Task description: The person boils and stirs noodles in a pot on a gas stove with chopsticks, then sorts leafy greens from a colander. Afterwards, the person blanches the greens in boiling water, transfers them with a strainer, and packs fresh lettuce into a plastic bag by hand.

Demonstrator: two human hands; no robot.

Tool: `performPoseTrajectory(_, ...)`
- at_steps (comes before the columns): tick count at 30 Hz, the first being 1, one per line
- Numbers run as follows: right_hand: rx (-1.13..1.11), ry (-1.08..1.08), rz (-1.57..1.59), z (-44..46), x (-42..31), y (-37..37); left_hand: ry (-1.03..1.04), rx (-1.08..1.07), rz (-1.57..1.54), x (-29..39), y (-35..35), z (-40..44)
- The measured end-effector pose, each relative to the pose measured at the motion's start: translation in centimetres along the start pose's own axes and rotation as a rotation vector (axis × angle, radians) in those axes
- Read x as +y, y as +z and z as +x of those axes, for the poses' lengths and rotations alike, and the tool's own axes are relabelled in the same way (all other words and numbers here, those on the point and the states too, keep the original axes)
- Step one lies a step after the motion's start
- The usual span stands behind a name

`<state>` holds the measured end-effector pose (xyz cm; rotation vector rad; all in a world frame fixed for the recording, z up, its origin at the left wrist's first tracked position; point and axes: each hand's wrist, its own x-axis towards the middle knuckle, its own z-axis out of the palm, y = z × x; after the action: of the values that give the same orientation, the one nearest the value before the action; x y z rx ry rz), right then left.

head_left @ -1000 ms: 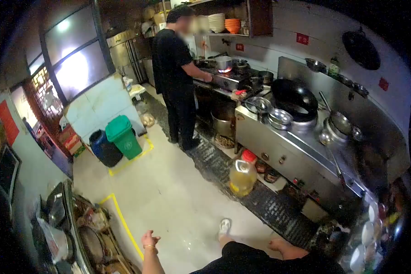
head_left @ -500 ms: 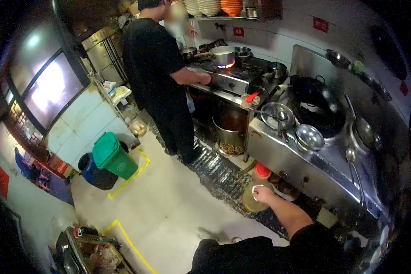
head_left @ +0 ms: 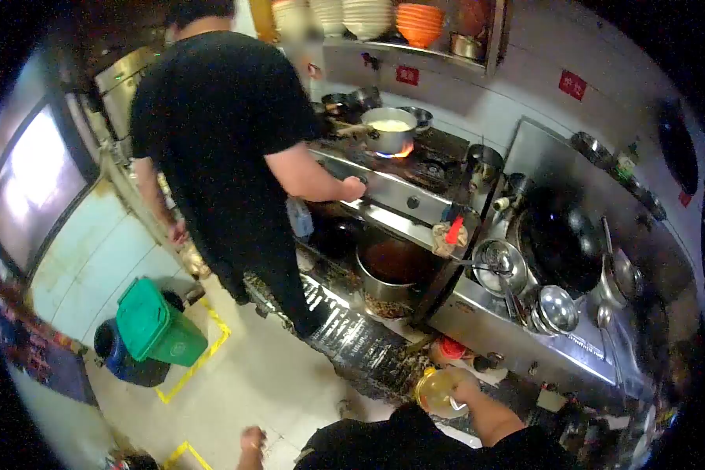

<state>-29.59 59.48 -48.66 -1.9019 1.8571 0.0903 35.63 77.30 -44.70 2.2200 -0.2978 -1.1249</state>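
My right hand (head_left: 468, 392) is low at the front of the stove, its fingers closed around the white handle of a see-through yellowish plastic jug (head_left: 438, 389). The jug is down by the dark floor grating, next to a red-lidded container (head_left: 448, 349). What it contains is hard to make out. My left hand (head_left: 252, 439) hangs over the pale floor, near the lower edge of the view. It looks small and blurred, and its fingers do not show clearly. I see nothing in it.
A co-worker (head_left: 227, 110) in black stands at the stove, one hand at its front panel. A pot (head_left: 390, 139) sits over a flame. A wok (head_left: 564, 247), strainers, a metal bowl (head_left: 558, 308) and a ladle (head_left: 604, 317) occupy the right counter. A green bin (head_left: 160, 325) stands left.
My view has shifted closer to the stove. My left hand has come into sight. My right hand stays at the jug, which now shows more of its yellow side. The co-worker appears larger and nearer.
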Motion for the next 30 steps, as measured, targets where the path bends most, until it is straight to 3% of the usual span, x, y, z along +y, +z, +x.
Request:
performPoseTrajectory(2, 0.269, 0.151, 0.211, -1.0, -2.2, -3.2, 0.244, -0.075, -0.033, 8.8, -0.4, 5.3)
performPoseTrajectory(3, 0.236, 0.31, 0.305, -1.3, -4.3, -6.2, 0.229, 0.007, -0.056, 13.3, 0.2, 6.9)
performPoseTrajectory(4, 0.093, 0.427, 0.197, 0.2, -1.7, -3.8, 0.242, -0.012, -0.052, 16.8, 0.7, 9.6)
performPoseTrajectory(7, 0.085, 0.427, 0.266, 0.0, -3.0, -3.4, 0.173, -0.056, -0.26, 25.7, 4.2, 13.5)
performPoseTrajectory(8, -0.073, 0.403, 0.12, 1.2, -2.8, -2.5, 0.216, -0.168, -0.29, 27.2, 5.5, 14.8)
performPoseTrajectory(10, -0.166, 0.175, 0.158, 2.2, -3.3, -3.2, 0.163, -0.132, -0.151, 29.0, 9.9, 16.2)
performPoseTrajectory(12, -0.224, 0.136, 0.181, 5.2, -3.1, -2.9, 0.061, -0.292, -0.208, 30.9, 14.4, 14.8)
performPoseTrajectory(15, -0.286, 0.174, 0.285, 9.9, -10.7, -15.8, 0.056, -0.464, -0.067, 35.7, 19.9, 11.2)
performPoseTrajectory(18, -0.095, 0.022, 0.175, 18.0, -8.3, -14.4, 0.148, -0.537, 0.002, 40.6, 25.3, 12.0)
performPoseTrajectory(22, -0.153, -0.075, 0.493, 23.9, -12.9, -25.0, 0.416, -0.538, -0.108, 50.2, 33.3, 11.1)
performPoseTrajectory(26, -0.068, -0.247, 0.452, 26.5, -15.8, -32.2, 0.454, -0.692, -0.305, 58.2, 40.6, 8.8)
performPoseTrajectory(27, -0.046, -0.277, 0.45, 27.2, -15.5, -32.4, 0.561, -0.732, -0.23, 60.3, 41.9, 8.6)
performPoseTrajectory(30, -0.024, -0.223, 0.44, 28.2, -14.5, -32.5, 0.434, -0.709, -0.339, 65.1, 46.5, 10.7)
